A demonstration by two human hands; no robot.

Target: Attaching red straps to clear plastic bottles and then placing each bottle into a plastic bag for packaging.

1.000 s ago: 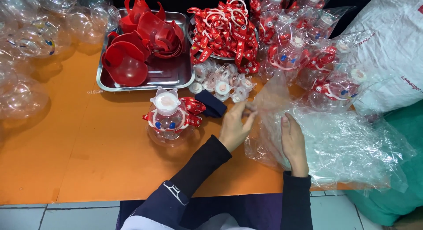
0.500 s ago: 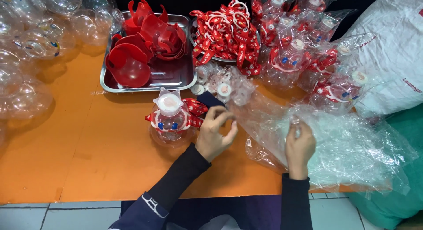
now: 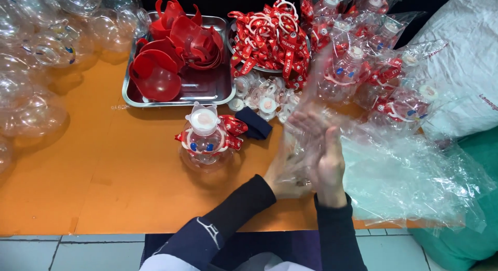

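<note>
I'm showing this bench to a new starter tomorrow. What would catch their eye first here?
Red on orange: a metal tray of red plastic pieces at the back of the orange table, with a heap of red straps beside it. In the middle stands a clear round bottle with red trim, and just right of it the left hand and right hand work a clear plastic bag.

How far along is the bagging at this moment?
Done: bagged toys are piled at the back right. In hand: the left hand and right hand are pressed together around a clear plastic bag, blurred. Left: one assembled round toy stands unbagged on the orange table.
</note>
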